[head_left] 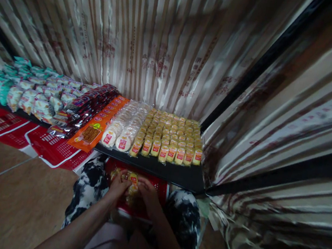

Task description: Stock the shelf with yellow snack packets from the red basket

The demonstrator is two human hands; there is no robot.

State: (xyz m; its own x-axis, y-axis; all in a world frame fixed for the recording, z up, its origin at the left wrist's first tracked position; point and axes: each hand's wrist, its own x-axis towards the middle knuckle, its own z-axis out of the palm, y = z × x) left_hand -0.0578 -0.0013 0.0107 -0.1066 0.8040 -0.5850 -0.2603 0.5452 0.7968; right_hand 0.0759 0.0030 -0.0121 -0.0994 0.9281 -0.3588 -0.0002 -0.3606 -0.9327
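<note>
Between my knees, my left hand point(119, 184) and my right hand point(147, 189) are closed on the two sides of a yellow wrapped snack packet point(133, 181) with a red-and-orange label. Other yellow packets lie partly hidden beneath my hands, over a red box point(161, 188). Just ahead, rows of matching yellow snack packets point(164, 151) stand on a black shelf point(154, 166). To their left are columns of round white wrapped crackers point(123, 142).
Further left on the shelf lie an orange snack bag point(94, 131), dark glossy packets point(85, 107), white packets point(27, 99) and teal packets point(0, 86). Red printed boxes point(53, 148) sit below. A pleated curtain point(165, 38) hangs behind, and a black pole point(264, 58) slants at right.
</note>
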